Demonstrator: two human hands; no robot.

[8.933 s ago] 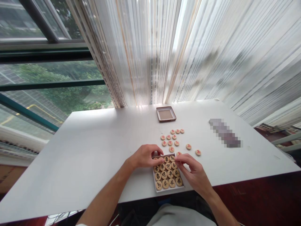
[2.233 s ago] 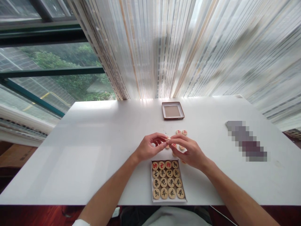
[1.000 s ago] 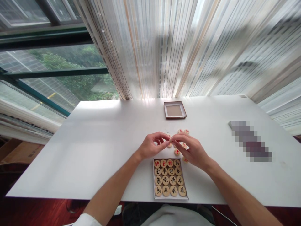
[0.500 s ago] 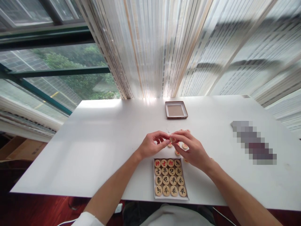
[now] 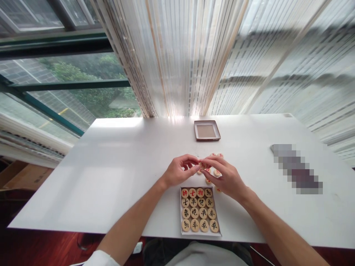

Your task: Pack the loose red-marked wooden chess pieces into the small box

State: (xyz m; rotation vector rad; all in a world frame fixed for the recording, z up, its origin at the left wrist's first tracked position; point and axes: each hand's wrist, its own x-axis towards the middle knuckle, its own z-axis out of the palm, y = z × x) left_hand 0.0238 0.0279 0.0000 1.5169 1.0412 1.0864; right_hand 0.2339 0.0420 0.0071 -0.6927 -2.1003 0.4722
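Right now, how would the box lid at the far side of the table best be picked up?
Grip the box lid by its two opposite raised side rims, coming straight down from above. It lies flat, hollow side up, apart from the loose pieces, so the thin upright rims are probably the only edges that the fingers can pinch.

One head cam, looking fwd and down over the white table toward the curtained window. Close to the hands; only one view, nothing shared.

White table by window w/ striped sheer curtains.
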